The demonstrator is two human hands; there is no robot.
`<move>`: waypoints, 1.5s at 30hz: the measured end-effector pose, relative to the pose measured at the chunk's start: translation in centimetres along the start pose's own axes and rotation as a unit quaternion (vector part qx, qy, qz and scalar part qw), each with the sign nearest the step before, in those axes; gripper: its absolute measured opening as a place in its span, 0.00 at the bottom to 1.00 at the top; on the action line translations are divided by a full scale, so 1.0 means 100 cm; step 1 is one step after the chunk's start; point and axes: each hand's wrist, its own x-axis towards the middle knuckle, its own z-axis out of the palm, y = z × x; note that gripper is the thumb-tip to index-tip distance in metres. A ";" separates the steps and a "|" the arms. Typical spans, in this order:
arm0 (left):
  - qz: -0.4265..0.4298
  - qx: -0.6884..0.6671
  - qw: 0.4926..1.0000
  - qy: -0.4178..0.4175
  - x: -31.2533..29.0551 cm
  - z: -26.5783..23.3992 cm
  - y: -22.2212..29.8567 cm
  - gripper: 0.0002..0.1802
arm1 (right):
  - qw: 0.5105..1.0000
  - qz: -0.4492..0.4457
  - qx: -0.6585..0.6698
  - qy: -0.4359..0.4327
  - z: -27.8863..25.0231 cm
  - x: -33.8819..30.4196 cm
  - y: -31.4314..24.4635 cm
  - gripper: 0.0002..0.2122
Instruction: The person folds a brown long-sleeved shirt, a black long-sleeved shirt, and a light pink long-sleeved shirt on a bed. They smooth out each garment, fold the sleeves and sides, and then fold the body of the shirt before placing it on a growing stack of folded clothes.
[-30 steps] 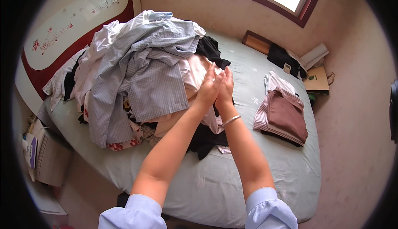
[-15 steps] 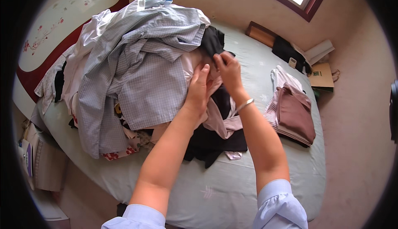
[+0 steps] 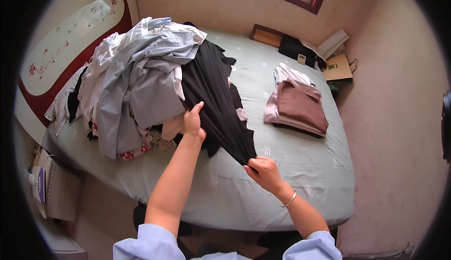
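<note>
Head view: my right hand (image 3: 265, 171) pinches the lower end of a black garment (image 3: 213, 95), fingers pressed together on the cloth and drawing it taut across the bed (image 3: 300, 166). My left hand (image 3: 193, 121) grips the same garment higher up along its left edge, thumb and fingers closed over the fabric. The garment runs from the middle of the bed toward its near edge, its upper end tucked under the pile of grey and white shirts (image 3: 141, 76) heaped on the bed's left half. On the bed's right half, well apart from my hands, lies a folded stack of brown and pink clothes (image 3: 298, 105). A cardboard box (image 3: 337, 67) sits beyond the bed's far right corner.
</note>
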 end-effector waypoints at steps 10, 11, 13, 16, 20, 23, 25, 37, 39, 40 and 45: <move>0.003 0.027 0.997 0.073 -0.148 -0.006 -0.022 0.19 | 0.982 0.137 -0.127 0.030 -0.075 -0.184 -0.013 0.14; -0.006 0.048 0.998 0.046 -0.171 -0.005 -0.032 0.19 | 0.976 0.152 -0.152 0.031 -0.081 -0.199 -0.012 0.14; -0.030 0.074 0.997 -0.019 -0.215 -0.007 -0.053 0.24 | 0.963 0.179 -0.195 0.056 -0.088 -0.224 -0.009 0.14; -0.075 0.090 0.992 -0.055 -0.269 -0.015 -0.077 0.30 | 0.943 0.230 -0.239 0.015 -0.094 -0.243 -0.026 0.07; -0.165 0.120 0.975 -0.085 -0.332 -0.024 -0.104 0.27 | 0.977 0.165 -0.131 -0.020 -0.073 -0.229 -0.082 0.33; -0.264 0.113 0.950 -0.122 -0.360 -0.035 -0.109 0.20 | 0.986 0.161 -0.039 0.032 -0.035 -0.231 -0.099 0.29; -0.299 0.146 0.929 -0.158 -0.370 -0.042 -0.107 0.16 | 0.973 0.228 0.002 0.037 -0.018 -0.243 -0.087 0.24; 0.085 0.433 0.892 -0.101 -0.318 -0.131 -0.050 0.19 | 0.919 0.275 0.181 0.215 -0.016 -0.243 -0.092 0.25; 0.055 0.416 0.901 -0.110 -0.307 -0.120 -0.040 0.22 | 0.916 0.283 0.193 0.209 -0.016 -0.246 -0.095 0.26; 0.053 0.467 0.873 -0.131 -0.302 -0.113 -0.033 0.22 | 0.920 0.274 0.187 0.208 -0.015 -0.243 -0.098 0.26; 0.297 0.728 0.586 -0.193 -0.276 -0.100 -0.033 0.21 | 0.924 0.280 0.171 0.198 -0.026 -0.238 -0.105 0.26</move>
